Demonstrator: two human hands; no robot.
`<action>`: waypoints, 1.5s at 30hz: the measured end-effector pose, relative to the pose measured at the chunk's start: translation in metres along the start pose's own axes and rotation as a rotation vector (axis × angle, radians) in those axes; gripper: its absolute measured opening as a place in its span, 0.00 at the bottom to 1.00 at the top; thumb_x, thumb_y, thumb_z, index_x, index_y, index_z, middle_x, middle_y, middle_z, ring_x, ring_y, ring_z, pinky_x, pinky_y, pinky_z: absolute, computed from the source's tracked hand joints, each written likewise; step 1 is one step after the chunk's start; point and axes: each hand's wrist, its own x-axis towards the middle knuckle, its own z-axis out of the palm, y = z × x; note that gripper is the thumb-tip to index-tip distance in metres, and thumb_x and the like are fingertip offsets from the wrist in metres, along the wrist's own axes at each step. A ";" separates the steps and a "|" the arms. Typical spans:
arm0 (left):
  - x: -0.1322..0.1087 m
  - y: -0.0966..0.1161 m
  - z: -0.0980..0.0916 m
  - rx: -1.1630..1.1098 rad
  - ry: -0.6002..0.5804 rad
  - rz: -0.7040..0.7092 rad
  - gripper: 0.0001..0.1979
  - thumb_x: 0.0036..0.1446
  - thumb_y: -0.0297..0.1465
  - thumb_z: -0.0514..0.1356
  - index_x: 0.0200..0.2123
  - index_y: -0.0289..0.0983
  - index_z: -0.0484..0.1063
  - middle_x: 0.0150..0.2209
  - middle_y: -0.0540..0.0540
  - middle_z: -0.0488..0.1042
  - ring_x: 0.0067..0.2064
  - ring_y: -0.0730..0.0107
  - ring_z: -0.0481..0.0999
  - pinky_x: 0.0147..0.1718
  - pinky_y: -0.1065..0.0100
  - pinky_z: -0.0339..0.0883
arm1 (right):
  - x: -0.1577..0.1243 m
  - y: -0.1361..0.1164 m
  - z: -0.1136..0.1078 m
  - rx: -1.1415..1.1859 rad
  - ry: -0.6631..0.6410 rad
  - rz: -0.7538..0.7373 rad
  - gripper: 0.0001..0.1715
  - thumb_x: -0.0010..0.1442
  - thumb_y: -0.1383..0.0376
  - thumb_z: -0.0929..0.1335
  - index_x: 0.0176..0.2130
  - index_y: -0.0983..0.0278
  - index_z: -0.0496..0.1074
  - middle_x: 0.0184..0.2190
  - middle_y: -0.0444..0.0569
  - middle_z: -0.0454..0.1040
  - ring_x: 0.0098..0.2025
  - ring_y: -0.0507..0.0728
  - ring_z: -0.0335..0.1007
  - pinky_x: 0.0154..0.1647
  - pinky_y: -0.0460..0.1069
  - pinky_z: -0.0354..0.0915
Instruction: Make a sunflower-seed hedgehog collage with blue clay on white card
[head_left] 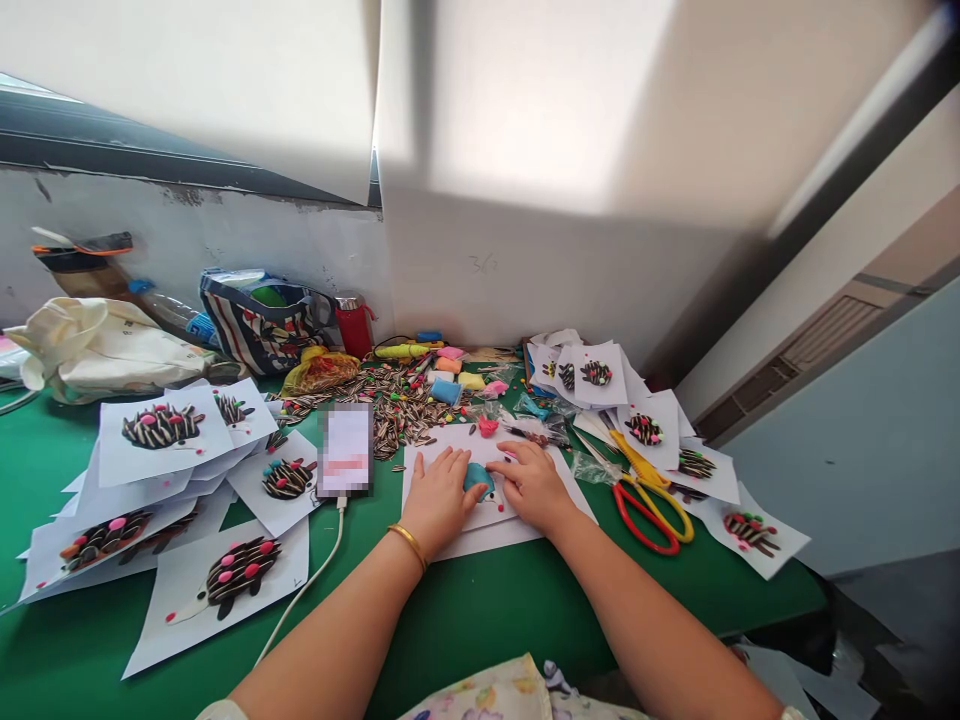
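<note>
A sheet of white paper (487, 540) lies on the table under both hands. On it is a flat blue piece of what looks like modelling clay (478, 480), with small red dots near its lower right. My left hand (442, 500), with a gold bangle at the wrist, rests flat on the sheet; its fingers are spread and the thumb touches the blue piece. From the other side my right hand (536, 487) reaches in, fingers bent but apart, the fingertips at the blue piece's right edge. A bit of pink shows by its fingers, partly hidden. Above the hands sits a red lump (488, 427).
Sunflower seeds (405, 405) and coloured clay blocks (446, 391) cover the back middle. Red and yellow scissors (651, 505) lie at right. Finished seed pictures (255, 575) are piled on both sides. A phone (345, 450) with a white cable lies left of the paper.
</note>
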 end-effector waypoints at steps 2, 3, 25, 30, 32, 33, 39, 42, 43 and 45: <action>0.000 0.000 0.000 0.001 -0.002 -0.001 0.28 0.65 0.45 0.50 0.63 0.38 0.58 0.64 0.39 0.63 0.67 0.53 0.56 0.65 0.37 0.41 | 0.000 0.000 0.000 0.001 -0.001 -0.007 0.26 0.53 0.75 0.66 0.46 0.53 0.79 0.53 0.49 0.71 0.55 0.62 0.62 0.56 0.59 0.60; 0.000 0.000 0.000 0.000 -0.001 -0.001 0.28 0.65 0.45 0.50 0.63 0.38 0.58 0.64 0.39 0.63 0.67 0.53 0.56 0.65 0.37 0.42 | 0.000 0.000 0.000 0.002 -0.003 -0.008 0.25 0.53 0.75 0.66 0.45 0.53 0.79 0.53 0.49 0.71 0.55 0.62 0.63 0.56 0.59 0.60; 0.000 0.002 -0.004 -0.023 -0.018 -0.009 0.27 0.66 0.44 0.50 0.63 0.37 0.58 0.64 0.39 0.63 0.67 0.54 0.56 0.64 0.37 0.41 | 0.001 0.008 0.000 -0.082 0.125 0.165 0.21 0.58 0.72 0.65 0.49 0.59 0.76 0.46 0.52 0.73 0.50 0.61 0.64 0.51 0.55 0.60; 0.000 0.002 -0.004 -0.025 -0.015 -0.005 0.27 0.66 0.44 0.49 0.63 0.38 0.58 0.64 0.39 0.63 0.67 0.54 0.56 0.65 0.38 0.41 | 0.002 0.015 0.002 -0.104 0.124 0.196 0.16 0.60 0.70 0.66 0.45 0.58 0.78 0.40 0.51 0.72 0.45 0.60 0.64 0.46 0.54 0.60; 0.000 0.002 -0.004 -0.022 -0.018 -0.006 0.27 0.66 0.44 0.49 0.63 0.38 0.59 0.64 0.39 0.64 0.67 0.54 0.56 0.64 0.38 0.42 | 0.003 0.016 0.003 -0.105 0.115 0.172 0.14 0.60 0.69 0.67 0.44 0.57 0.79 0.39 0.51 0.72 0.44 0.60 0.63 0.46 0.54 0.59; 0.000 0.002 -0.004 -0.020 -0.020 -0.006 0.27 0.66 0.44 0.49 0.63 0.38 0.58 0.64 0.39 0.64 0.67 0.54 0.56 0.64 0.38 0.42 | 0.003 0.016 0.004 -0.107 0.112 0.162 0.14 0.61 0.68 0.67 0.43 0.57 0.79 0.38 0.51 0.72 0.44 0.60 0.63 0.45 0.54 0.59; -0.001 0.001 -0.005 -0.022 -0.024 -0.006 0.27 0.65 0.44 0.49 0.63 0.38 0.58 0.64 0.38 0.63 0.67 0.53 0.56 0.64 0.38 0.41 | 0.007 0.015 0.006 -0.116 0.101 0.138 0.09 0.61 0.67 0.68 0.38 0.57 0.79 0.35 0.49 0.72 0.43 0.59 0.63 0.44 0.53 0.59; -0.001 0.002 -0.005 -0.028 -0.030 -0.010 0.27 0.65 0.44 0.49 0.63 0.38 0.58 0.64 0.38 0.63 0.67 0.53 0.56 0.64 0.38 0.41 | 0.007 0.015 0.004 -0.097 0.109 0.142 0.08 0.61 0.69 0.68 0.36 0.59 0.78 0.36 0.49 0.73 0.43 0.59 0.64 0.45 0.53 0.59; -0.001 0.002 -0.005 -0.032 -0.031 -0.010 0.27 0.65 0.44 0.49 0.63 0.38 0.58 0.64 0.38 0.63 0.67 0.53 0.56 0.64 0.38 0.41 | 0.007 0.015 0.003 -0.084 0.112 0.145 0.08 0.61 0.69 0.67 0.36 0.60 0.77 0.36 0.49 0.74 0.44 0.59 0.65 0.45 0.53 0.59; -0.001 0.002 -0.005 -0.041 -0.029 -0.010 0.27 0.65 0.44 0.50 0.63 0.37 0.58 0.64 0.38 0.63 0.67 0.53 0.56 0.64 0.38 0.40 | 0.006 0.014 0.002 -0.052 0.117 0.152 0.07 0.61 0.70 0.66 0.37 0.62 0.75 0.36 0.49 0.75 0.43 0.59 0.66 0.46 0.53 0.59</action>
